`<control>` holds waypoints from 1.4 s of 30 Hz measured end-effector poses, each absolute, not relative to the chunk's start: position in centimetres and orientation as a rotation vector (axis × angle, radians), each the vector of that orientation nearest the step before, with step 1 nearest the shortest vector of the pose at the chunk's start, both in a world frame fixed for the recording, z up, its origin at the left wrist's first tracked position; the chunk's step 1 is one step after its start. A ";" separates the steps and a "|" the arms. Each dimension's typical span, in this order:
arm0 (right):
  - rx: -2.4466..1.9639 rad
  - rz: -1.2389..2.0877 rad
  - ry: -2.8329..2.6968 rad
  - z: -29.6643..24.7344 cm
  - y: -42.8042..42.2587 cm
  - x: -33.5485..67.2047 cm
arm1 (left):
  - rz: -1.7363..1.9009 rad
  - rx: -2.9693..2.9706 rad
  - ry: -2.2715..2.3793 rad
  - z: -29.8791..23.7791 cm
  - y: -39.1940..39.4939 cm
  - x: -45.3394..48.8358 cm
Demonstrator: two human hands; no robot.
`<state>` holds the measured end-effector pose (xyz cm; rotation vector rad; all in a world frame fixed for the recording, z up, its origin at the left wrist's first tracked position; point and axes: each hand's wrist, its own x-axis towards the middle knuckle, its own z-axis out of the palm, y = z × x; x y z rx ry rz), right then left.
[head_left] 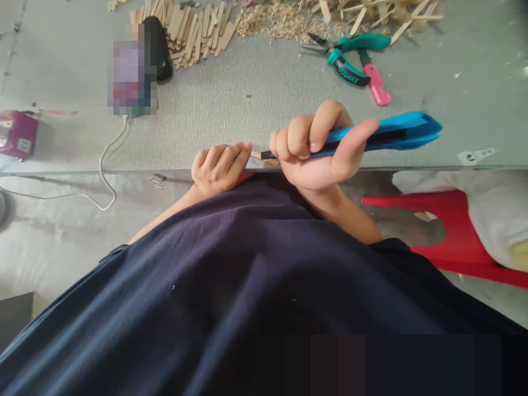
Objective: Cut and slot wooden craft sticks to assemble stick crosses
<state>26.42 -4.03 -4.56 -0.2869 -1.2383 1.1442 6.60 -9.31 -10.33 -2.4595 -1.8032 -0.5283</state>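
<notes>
Wooden stick [264,158] is lying at the table edge [371,166]; I'm pinching it in my curled left hand [218,168] while my right hand [317,151] is gripping the blue utility knife [383,135] against it.

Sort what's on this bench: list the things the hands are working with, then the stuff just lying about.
In use:
- blue utility knife, held in the right hand
- small wooden stick, pinched by the left hand at the table edge, knife tip against it

Lying about:
- pile of wooden sticks
- wood shavings
- green pliers
- pink tool
- red stool
</notes>
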 end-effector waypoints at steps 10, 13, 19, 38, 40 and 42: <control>-0.163 1.138 -1.269 -4.5 -3.6 26.0 | -0.572 -2.349 -1.608 -10.7 -9.2 6.0; -0.039 1.151 -1.246 -4.2 -3.8 25.7 | -0.560 -2.361 -1.615 -10.7 -9.2 5.8; -0.118 1.155 -1.276 -5.0 -3.5 25.8 | -0.553 -2.410 -1.675 -10.5 -9.3 6.0; -0.156 1.258 -1.132 -5.1 -3.8 25.1 | -0.971 -2.101 -1.167 -12.3 -8.5 6.4; -0.157 1.262 -1.122 -5.1 -3.8 25.0 | -0.924 -2.158 -1.268 -12.8 -8.5 6.2; -0.168 1.264 -1.108 -4.9 -3.8 24.9 | -0.898 -2.198 -1.336 -13.1 -8.5 6.0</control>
